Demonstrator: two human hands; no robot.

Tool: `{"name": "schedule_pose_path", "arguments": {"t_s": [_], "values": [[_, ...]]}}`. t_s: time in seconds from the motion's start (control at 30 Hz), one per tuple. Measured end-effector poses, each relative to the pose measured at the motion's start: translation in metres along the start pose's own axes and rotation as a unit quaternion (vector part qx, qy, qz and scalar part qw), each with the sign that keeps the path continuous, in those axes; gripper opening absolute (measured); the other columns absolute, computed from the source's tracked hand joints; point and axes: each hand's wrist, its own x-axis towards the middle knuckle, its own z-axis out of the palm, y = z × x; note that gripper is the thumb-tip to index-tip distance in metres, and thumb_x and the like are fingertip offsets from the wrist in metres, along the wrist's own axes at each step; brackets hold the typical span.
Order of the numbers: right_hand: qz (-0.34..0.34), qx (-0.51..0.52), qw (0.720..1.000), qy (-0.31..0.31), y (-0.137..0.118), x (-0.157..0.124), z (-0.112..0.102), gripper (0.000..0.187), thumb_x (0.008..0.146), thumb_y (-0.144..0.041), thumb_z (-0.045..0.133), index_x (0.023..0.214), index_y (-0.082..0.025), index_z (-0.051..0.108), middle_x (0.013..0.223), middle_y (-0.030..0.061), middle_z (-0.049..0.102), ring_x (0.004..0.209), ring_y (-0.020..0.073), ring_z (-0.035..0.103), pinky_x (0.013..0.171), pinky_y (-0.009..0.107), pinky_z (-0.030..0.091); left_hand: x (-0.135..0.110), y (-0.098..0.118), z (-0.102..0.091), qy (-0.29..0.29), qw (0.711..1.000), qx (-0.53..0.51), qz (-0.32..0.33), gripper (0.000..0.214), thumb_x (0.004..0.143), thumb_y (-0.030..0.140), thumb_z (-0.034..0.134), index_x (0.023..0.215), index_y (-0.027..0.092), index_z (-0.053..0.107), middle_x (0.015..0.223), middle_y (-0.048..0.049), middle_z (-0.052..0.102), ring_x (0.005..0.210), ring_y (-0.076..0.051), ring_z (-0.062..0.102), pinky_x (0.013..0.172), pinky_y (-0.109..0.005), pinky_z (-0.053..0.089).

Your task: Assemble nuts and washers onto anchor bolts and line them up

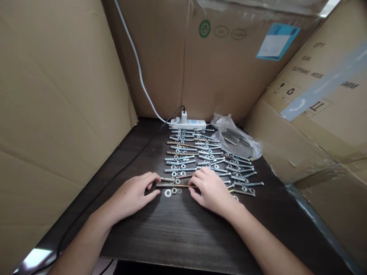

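My left hand point(132, 193) rests on the dark table point(177, 229), its fingertips pinched on the left end of a long metal bolt point(174, 185) that lies flat. My right hand point(210, 190) curls over the bolt's right end, fingers closed on it. Three loose washers point(168, 193) lie just in front of the bolt between my hands. Behind it, several bolts and washers point(197, 156) lie in neat rows across the table.
A white power strip point(189, 123) with a plugged adapter and cables sits at the back. A crumpled clear plastic bag point(235, 135) lies to its right. Cardboard boxes point(315, 107) wall in the table on the left, back and right.
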Motion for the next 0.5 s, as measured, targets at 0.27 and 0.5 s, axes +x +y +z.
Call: {"name": "schedule_pose_path", "arguments": {"t_s": [0.27,0.5], "values": [[-0.021,0.089,0.991,0.098,0.001,-0.001,-0.005,0.013,0.088,-0.022,0.049,0.088,-0.017,0.061,0.085,0.0062,0.062,0.081,0.0182,0.055,0.075,0.031,0.042,0.002,0.014,-0.01,0.039,0.994,-0.101,0.0,0.015,0.087,0.032,0.044,0.089,0.019,0.051,0.069,0.0032,0.049,0.059,-0.011,0.045,0.055,-0.022,0.034],[0.149,0.441,0.871,0.155,-0.011,-0.004,-0.007,0.014,0.087,-0.031,0.053,0.086,-0.019,0.057,0.076,0.0023,0.06,0.064,0.013,0.054,0.058,0.025,0.044,0.053,0.058,-0.036,0.117,0.942,-0.301,0.087,0.017,0.088,0.034,0.048,0.09,0.017,0.05,0.079,0.0014,0.049,0.07,-0.011,0.046,0.063,-0.022,0.04]]}}
